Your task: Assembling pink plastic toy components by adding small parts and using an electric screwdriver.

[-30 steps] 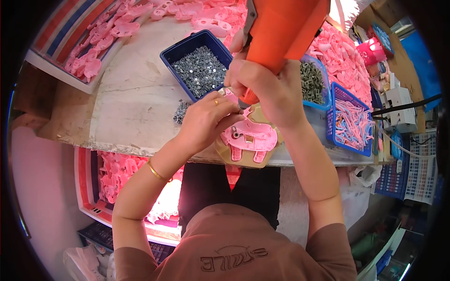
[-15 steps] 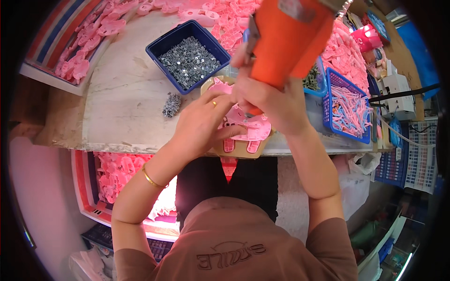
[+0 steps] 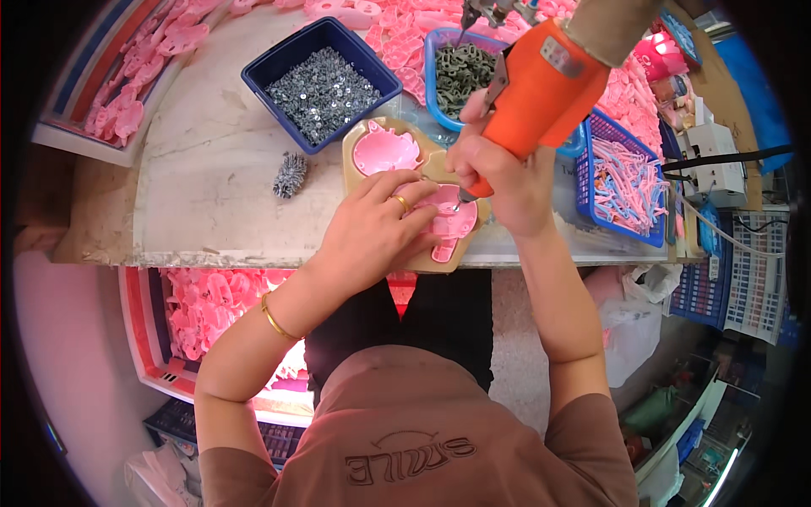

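My right hand (image 3: 507,182) is wrapped round an orange power screwdriver (image 3: 541,84). The tool is tilted, its tip down at the right side of a pink plastic shell (image 3: 456,221). Over the left side of that shell lies my left hand (image 3: 367,221), fingers apart and slightly bent, pressing on it; its thumb is hidden. The shell sits in a tan holding block (image 3: 359,139) near the table's front edge. Another pink shell, rounded and hollow (image 3: 389,152), rests in the block's upper part, beyond my left fingers.
A navy bin of small screws (image 3: 325,97) stands behind the block. Left of it lies a screw-covered clump (image 3: 290,175). A blue tub (image 3: 463,76) holds dark green clips, and a blue basket (image 3: 625,182) holds pink and blue sticks. Pink parts (image 3: 397,42) pile up at the back.
My left fingers have drawn away from my right hand and now lie spread over the shell. The screwdriver leans further right, exposing its tip and the green clips. The whole view has shifted slightly.
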Available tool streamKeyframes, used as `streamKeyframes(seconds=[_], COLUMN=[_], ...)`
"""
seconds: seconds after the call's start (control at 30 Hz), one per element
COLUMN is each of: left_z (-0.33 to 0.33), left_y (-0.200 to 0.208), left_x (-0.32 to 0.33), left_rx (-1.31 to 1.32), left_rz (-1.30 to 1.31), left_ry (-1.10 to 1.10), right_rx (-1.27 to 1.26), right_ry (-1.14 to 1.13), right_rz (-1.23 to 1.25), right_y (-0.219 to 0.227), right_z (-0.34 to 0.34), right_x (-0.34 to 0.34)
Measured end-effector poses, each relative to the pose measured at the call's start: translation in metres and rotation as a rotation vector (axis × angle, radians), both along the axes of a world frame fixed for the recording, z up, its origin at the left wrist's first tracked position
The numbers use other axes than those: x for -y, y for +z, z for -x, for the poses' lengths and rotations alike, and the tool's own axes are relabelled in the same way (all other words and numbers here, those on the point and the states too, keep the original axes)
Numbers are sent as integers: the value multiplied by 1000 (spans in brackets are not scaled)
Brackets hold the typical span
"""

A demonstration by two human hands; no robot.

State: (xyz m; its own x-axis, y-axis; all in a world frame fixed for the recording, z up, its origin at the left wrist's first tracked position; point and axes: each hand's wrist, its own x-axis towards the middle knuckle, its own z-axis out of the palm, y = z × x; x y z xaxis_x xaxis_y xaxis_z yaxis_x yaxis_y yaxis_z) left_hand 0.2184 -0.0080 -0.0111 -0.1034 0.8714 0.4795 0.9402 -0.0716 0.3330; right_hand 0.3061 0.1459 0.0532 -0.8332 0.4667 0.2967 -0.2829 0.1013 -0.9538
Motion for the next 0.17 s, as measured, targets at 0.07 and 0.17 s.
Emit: streamKeyframes(seconds=[0.07, 0.17], left_z=[-1, -3], left_y=[-1, -3], left_x=[0, 0], left_rx=[-6, -16], left_rz=[12, 31], left_ry=[-5, 14], right_rx=[-30, -39], right_ry=[-22, 12], right_rz=[-19, -48], right_y=[-6, -10], right_z=[-1, -3], right_x=[0, 0])
